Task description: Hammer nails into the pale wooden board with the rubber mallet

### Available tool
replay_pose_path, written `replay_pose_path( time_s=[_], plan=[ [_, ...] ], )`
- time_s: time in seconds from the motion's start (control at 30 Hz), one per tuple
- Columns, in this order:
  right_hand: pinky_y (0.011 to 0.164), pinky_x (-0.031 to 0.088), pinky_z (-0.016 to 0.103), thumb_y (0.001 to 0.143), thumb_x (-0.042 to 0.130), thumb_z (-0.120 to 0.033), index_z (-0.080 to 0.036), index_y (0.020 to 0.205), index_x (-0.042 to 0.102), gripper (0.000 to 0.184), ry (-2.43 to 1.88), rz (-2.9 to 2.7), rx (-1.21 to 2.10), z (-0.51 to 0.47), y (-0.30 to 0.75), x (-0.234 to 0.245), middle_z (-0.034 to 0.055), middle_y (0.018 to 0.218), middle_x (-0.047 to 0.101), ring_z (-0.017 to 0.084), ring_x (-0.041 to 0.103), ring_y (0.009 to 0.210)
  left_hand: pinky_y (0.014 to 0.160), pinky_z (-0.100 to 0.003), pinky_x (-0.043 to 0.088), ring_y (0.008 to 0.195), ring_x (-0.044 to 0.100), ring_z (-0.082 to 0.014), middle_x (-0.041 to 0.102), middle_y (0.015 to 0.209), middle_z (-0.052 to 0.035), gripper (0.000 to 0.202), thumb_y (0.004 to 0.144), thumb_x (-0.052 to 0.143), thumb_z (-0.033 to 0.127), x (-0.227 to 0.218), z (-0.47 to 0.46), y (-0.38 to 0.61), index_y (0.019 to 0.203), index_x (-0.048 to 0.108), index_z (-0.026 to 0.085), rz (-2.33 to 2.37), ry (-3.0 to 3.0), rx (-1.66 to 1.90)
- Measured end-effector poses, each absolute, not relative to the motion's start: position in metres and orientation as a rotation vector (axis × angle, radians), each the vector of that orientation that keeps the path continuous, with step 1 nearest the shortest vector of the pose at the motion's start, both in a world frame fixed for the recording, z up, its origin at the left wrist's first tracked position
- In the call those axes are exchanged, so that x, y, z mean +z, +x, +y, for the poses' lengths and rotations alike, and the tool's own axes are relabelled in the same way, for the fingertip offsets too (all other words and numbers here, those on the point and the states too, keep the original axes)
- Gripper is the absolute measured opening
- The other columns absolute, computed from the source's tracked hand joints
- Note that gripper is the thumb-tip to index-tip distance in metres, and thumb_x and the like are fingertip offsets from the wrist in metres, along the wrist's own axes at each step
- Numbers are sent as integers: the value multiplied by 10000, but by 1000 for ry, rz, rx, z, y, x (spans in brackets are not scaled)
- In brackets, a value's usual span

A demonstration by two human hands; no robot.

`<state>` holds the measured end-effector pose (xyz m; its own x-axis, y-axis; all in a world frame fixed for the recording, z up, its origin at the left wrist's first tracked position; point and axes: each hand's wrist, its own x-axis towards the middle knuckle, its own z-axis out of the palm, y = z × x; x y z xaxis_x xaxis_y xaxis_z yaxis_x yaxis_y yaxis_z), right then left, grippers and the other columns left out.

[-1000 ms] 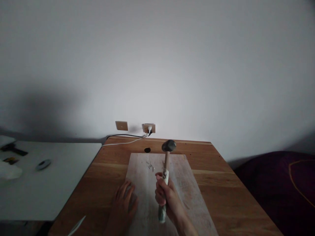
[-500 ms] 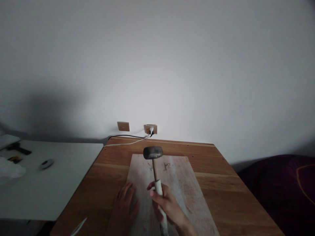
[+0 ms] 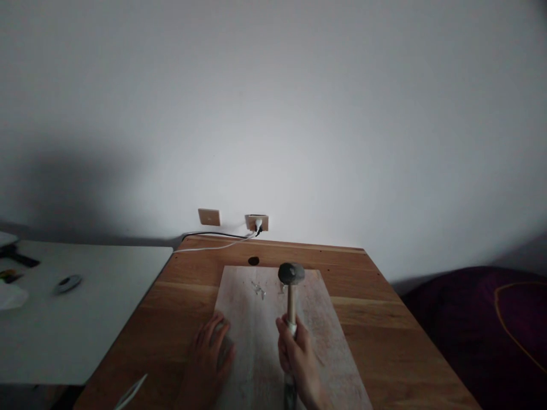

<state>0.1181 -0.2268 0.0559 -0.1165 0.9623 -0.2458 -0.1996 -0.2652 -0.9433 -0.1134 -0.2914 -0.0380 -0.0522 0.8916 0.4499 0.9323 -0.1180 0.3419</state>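
Observation:
My right hand [image 3: 297, 353] is wrapped round the pale handle of a mallet [image 3: 291, 274] with a dark, rounded head. The mallet points away from me over a whitish, worn board [image 3: 241, 336], and its head partly hides some small shiny pieces. More small metallic-looking pieces [image 3: 258, 289] lie on the board left of the head, too small to name. My left hand [image 3: 209, 350] rests with fingers spread along the board's left edge and holds nothing.
The board lies on a wooden table [image 3: 393, 341] against a wall. Cables [image 3: 213, 248] run to a socket [image 3: 258, 222]. A white table [image 3: 77, 330] on the left bears a computer mouse [image 3: 69, 283] and dark tools. A purple beanbag-like mass [image 3: 474, 324] sits at right.
The mallet and my right hand have moved right, and more of the small pieces on the left show. My left hand stays by the board's edge. The view has shifted slightly.

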Motion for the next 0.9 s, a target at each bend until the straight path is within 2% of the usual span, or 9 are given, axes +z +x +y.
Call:
replay_pose_path(
  time_s=[0.13, 0.23, 0.3, 0.37, 0.47, 0.6, 0.67, 0.73, 0.9],
  plan=[
    [318, 223, 155, 698, 761, -774, -215, 887, 530, 634, -1249, -1009, 1510, -224, 145, 71, -125, 499, 428, 32, 301, 328, 1085, -512, 526, 1291, 597, -287, 637, 1387, -88, 359, 949, 567, 340, -39, -287, -117, 1287, 655, 259, -1999, -2134, -877],
    [352, 302, 157, 791, 782, -644, -207, 1080, 571, 565, -1203, -1074, 1345, -228, 175, 113, -121, 501, 446, 57, 373, 360, 1094, -548, 502, 1273, 597, -306, 659, 1345, -100, 334, 951, 543, 341, -34, -278, -117, 1240, 684, 249, -1971, -2124, -862],
    [379, 409, 186, 824, 771, -594, -246, 1210, 537, 570, -1041, -979, 1356, -237, 190, 130, -72, 630, 572, 92, 495, 418, 1103, -558, 486, 1276, 589, -315, 662, 1336, -110, 326, 954, 533, 331, -27, -268, -111, 1223, 693, 237, -1936, -2135, -887],
    [304, 357, 187, 874, 679, -638, -298, 1243, 503, 532, -886, -826, 1445, -248, 200, 124, -68, 658, 592, 92, 459, 348, 1103, -543, 488, 1291, 579, -311, 653, 1353, -108, 321, 964, 526, 298, -15, -254, -98, 1237, 685, 237, -1889, -2194, -934],
    [240, 249, 166, 879, 624, -704, -297, 1075, 523, 463, -927, -652, 1498, -263, 209, 84, -141, 444, 393, 75, 285, 232, 1077, -501, 516, 1282, 593, -280, 659, 1347, -88, 348, 965, 523, 199, 5, -224, -68, 1281, 656, 260, -1734, -2410, -1013],
    [258, 274, 169, 665, 796, -766, -252, 909, 524, 631, -1300, -609, 1388, -275, 231, 53, -124, 453, 427, 68, 328, 278, 980, -424, 563, 1131, 657, -243, 718, 1200, -75, 451, 877, 519, 35, 29, -168, -21, 1257, 662, 234, -1573, -2691, -948],
    [277, 285, 173, 651, 806, -769, -239, 956, 553, 662, -1419, -676, 1239, -281, 247, 72, -119, 455, 431, 75, 344, 304, 956, -426, 562, 1101, 664, -252, 726, 1174, -84, 423, 862, 515, 10, 34, -142, -3, 1184, 695, 218, -1552, -2748, -854],
    [335, 327, 168, 771, 774, -697, -241, 1078, 570, 586, -1418, -763, 1026, -288, 261, 109, -111, 486, 447, 84, 398, 357, 925, -427, 561, 1048, 672, -264, 736, 1115, -94, 336, 865, 539, 14, 33, -122, 9, 1074, 726, 200, -1591, -2749, -747],
    [395, 371, 183, 953, 633, -590, -281, 1236, 499, 439, -1029, -940, 695, -289, 267, 180, -76, 608, 553, 106, 475, 425, 939, -382, 523, 1034, 653, -253, 736, 1023, -83, 265, 855, 584, 2, 20, -103, 19, 949, 740, 194, -1630, -2786, -689]
  ],
)
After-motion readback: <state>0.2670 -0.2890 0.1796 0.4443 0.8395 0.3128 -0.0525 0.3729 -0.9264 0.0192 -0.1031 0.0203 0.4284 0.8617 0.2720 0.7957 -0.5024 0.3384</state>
